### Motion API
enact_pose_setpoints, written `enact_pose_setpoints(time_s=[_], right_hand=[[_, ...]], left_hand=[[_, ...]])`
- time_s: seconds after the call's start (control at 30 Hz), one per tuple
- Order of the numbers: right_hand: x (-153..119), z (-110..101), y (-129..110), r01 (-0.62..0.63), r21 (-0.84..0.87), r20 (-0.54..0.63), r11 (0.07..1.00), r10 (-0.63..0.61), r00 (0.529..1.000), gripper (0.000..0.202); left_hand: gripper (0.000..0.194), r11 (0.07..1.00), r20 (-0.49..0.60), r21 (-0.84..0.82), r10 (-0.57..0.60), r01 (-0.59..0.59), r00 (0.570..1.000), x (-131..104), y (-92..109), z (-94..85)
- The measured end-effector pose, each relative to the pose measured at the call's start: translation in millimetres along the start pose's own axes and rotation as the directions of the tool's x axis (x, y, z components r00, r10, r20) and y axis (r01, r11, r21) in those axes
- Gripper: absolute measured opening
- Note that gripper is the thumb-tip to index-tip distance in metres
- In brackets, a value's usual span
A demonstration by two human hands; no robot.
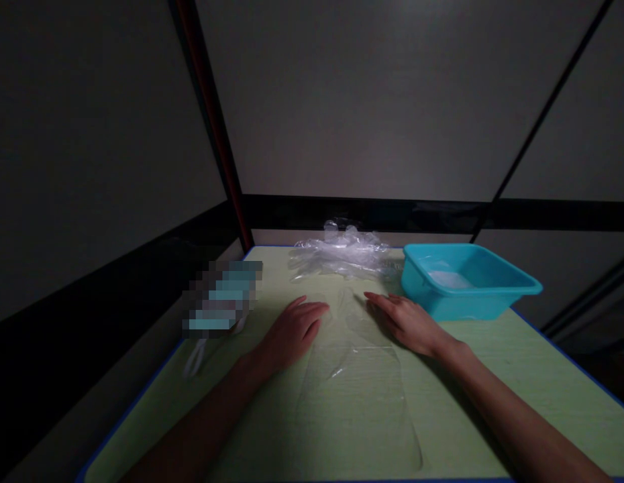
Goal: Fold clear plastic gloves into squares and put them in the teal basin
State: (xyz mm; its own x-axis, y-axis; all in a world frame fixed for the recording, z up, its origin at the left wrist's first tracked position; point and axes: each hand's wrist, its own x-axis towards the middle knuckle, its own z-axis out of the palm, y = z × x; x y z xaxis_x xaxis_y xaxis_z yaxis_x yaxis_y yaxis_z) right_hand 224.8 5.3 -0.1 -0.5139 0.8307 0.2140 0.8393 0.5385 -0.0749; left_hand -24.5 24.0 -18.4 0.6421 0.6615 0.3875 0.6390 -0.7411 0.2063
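While both hands lay palm down on the pale green table (543, 379), a clear plastic glove (356, 386) was spread flat between them, its fingers toward the far side and its wide cuff toward the near edge. The left hand (294, 332) was at the glove's left side, its thumb a little apart from its loosely bent fingers; whether it pressed on the film could not be told. The right hand (410, 325) was spread, its fingers pointing left beside the glove's fingers and gripping nothing. Beyond them, at the far edge, sat a crumpled heap of clear plastic gloves (345, 253). On the far right stood a turquoise basin (460, 305) with something white (449, 279) inside. At left lay a pixelated item (224, 295) with a white loop (195, 355) at its near end.
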Motion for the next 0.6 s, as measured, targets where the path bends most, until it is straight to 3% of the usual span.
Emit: enact_pose_setpoints(time_s=[0.2, 0.6], right_hand=[[2.3, 2.7, 2.0, 0.083, 0.020, 0.030, 0.996, -0.083, 0.996, 0.037], [3.3, 8.2, 5.2, 0.099, 0.077, -0.006, 0.992, -0.099, 0.995, 0.038]], left_hand=[[0.026, 0.999, 0.051, 0.036, 0.036, -0.038, 0.998, -0.1, -0.9, 2.0], [0.038, 0.991, 0.080, 0.103, -0.098, 0.090, 0.992, -0.7, -2.7, 4.5]])
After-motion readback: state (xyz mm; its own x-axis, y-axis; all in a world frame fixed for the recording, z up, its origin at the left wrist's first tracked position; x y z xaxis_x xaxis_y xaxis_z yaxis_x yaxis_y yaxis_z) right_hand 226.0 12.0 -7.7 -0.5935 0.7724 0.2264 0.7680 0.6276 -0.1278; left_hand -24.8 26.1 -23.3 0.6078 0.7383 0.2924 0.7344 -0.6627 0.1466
